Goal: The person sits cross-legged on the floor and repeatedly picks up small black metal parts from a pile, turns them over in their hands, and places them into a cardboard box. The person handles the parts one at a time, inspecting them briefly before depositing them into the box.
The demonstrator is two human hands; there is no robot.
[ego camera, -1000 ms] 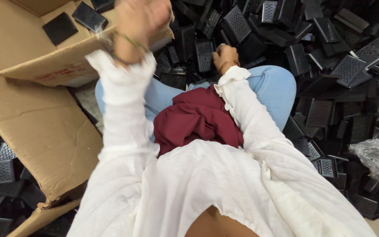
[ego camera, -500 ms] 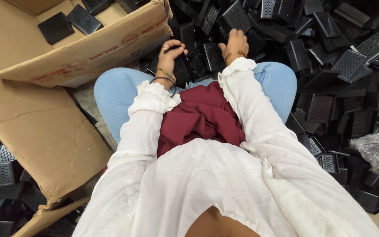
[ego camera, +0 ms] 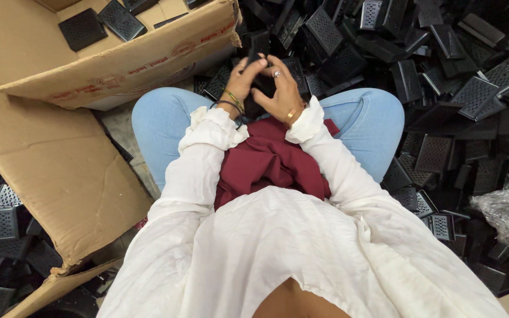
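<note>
I sit cross-legged in blue jeans and a white top, a dark red cloth (ego camera: 272, 162) in my lap. Both hands meet above my knees on one black plastic part (ego camera: 262, 82). My left hand (ego camera: 241, 79) curls over its left side, bangles at the wrist. My right hand (ego camera: 285, 91), with a ring and a bangle, cups it from the right. Most of the part is hidden by my fingers.
A big heap of black perforated plastic parts (ego camera: 443, 76) fills the floor ahead and to the right. An open cardboard box (ego camera: 89, 59) at upper left holds a few such parts. Flattened cardboard (ego camera: 54, 176) lies at left. Crumpled clear plastic (ego camera: 508, 212) sits at right.
My left hand came down from over the cardboard box to the heap in front. Both hands then drew together on one black part above my lap.
</note>
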